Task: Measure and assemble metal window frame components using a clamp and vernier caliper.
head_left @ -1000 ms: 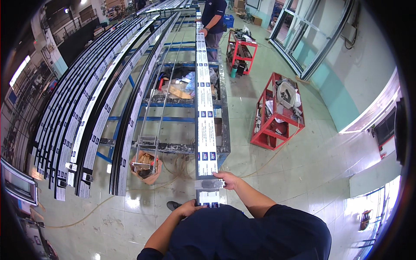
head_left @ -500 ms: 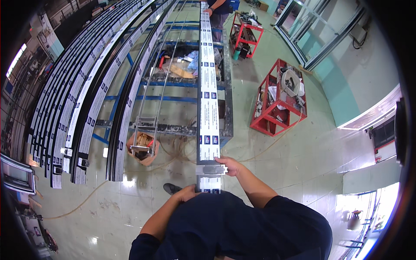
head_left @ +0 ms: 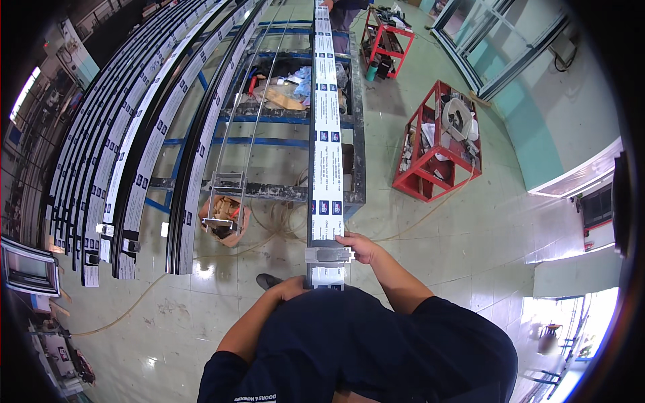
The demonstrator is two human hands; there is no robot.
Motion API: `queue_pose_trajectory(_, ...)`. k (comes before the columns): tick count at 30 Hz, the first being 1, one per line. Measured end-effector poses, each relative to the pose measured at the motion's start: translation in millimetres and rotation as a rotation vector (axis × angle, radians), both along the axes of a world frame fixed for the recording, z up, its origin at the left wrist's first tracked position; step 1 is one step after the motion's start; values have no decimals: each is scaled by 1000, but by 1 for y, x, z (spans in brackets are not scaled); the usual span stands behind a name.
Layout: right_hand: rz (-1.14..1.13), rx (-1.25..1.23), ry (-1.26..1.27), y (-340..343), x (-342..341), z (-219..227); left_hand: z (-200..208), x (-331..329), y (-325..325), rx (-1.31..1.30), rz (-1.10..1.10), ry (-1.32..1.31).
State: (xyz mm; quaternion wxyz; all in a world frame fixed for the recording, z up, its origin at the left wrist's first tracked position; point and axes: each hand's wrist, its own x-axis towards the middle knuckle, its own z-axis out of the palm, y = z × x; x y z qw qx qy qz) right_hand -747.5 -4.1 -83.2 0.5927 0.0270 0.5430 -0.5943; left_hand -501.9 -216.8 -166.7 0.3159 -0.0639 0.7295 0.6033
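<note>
A long profile (head_left: pixel 327 161) with white printed protective film and a dark edge runs from my waist straight away from me. My right hand (head_left: pixel 359 248) grips its right edge, thumb on top, the other fingers partly hidden beneath. Beside that thumb, a short silver metal piece (head_left: pixel 328 255) with a notched right end lies across the profile. My left hand (head_left: pixel 293 287) holds the profile's left edge near its close end, by my belly; its fingertips are hidden. At the far end, another person's hand (head_left: pixel 328 4) touches the same profile.
Several film-covered profiles (head_left: pixel 138 144) lie side by side on the left over a blue rack (head_left: pixel 176 168). Below the profile stands a dark metal table frame (head_left: pixel 356 161) with scraps inside. A red cart (head_left: pixel 437 151) stands to the right, and a carton (head_left: pixel 225 221) sits left of the frame.
The whole view has shifted slightly, so the scene sits a little higher and further right. Both hands keep their hold on the profile, and the silver piece stays across it.
</note>
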Motion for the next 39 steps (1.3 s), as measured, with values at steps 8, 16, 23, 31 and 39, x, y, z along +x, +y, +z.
queue_pose_trajectory(8,-32,-47,-58,-3,4,-2,28,-8,-5,-123,-25,-21)
queue_pose_trajectory(16,-55,-103,-109,-5,-4,4,109,-14,-8,-378,-10,17)
queue_pose_trajectory(23,-175,-260,-159,-48,-1,38,211,13,-26,-455,383,53)
queue_pose_trajectory(31,-120,-339,84,-63,-3,110,352,25,-24,-539,641,152)
queue_pose_trajectory(39,-171,-512,32,-41,31,163,409,19,42,-903,547,251)
